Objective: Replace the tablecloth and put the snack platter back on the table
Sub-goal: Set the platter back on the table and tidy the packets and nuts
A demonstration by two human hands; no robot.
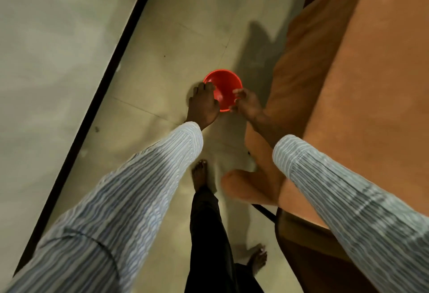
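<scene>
The left hand (pixel 204 104) lies over the nine o'clock side of a red bowl (pixel 224 84), fingers curled over its rim so that the grip there closes on the edge. The right hand (pixel 246 104) meets the same bowl at its three o'clock side, fingers bent toward the rim; motion blur makes it hard to say how firmly that grip has closed, though the fingertips appear to pinch the edge. The bowl is round, its open mouth faces the camera, and nothing shows inside it. Whether it rests on the floor (pixel 176 44) or is held just above it cannot be told.

Both forearms reach in from six o'clock, in pale striped sleeves (pixel 139 188). Between them, lower in view, stand the person's bare feet (pixel 200 174) and dark trouser legs (pixel 209 234) on the pale tiled floor.

From twelve to five o'clock runs an orange-brown tablecloth (pixel 359 84), draped over the worktop and hanging down at its edge, with one loose corner folded out near the right forearm. The bowl sits just beside this hanging cloth. A dark strip (pixel 111 65) runs along the foot of a pale wall (pixel 58 37), from twelve toward seven o'clock.
</scene>
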